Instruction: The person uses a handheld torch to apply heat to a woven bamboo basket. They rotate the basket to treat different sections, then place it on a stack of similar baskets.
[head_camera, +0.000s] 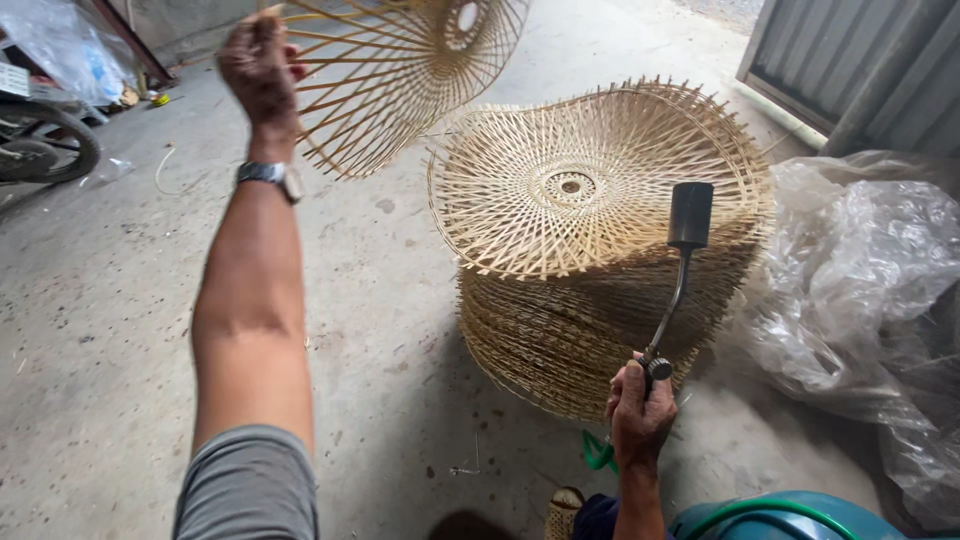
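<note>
Nearest the camera, at the bottom edge, sit a grey sleeve (248, 485) on the left arm and, to the right, a rounded teal container (790, 515) with a green hose (640, 470) curling past it. Just above the container, the right hand (640, 410) is closed around the grip of a gas torch (675, 280). Its thin bent metal neck rises to a dark cylindrical nozzle (690, 213), which points upward in front of the stack of baskets.

The left hand (258, 65) is raised high at the top left, the arm stretched out, with a metal wristwatch (272, 175) on the wrist. Its fingers are closed on the rim of 1 woven bamboo basket (400, 70), held up in the air and tilted, so that the open spokes and the small round centre face the camera. This lifted basket hangs above and to the left of the stack, apart from it.

The stack of woven bamboo baskets (590, 260) stands on the concrete floor (100, 330), in the middle right of the view. The top basket lies bowl-side up with wavy edges and a round woven hub. Crumpled clear plastic sheeting (870, 290) lies just beside the stack on the right. Behind that stands a corrugated metal wall (860, 60). At the far left, a wheel (45, 145) shows beneath another clear plastic bag (65, 45).
</note>
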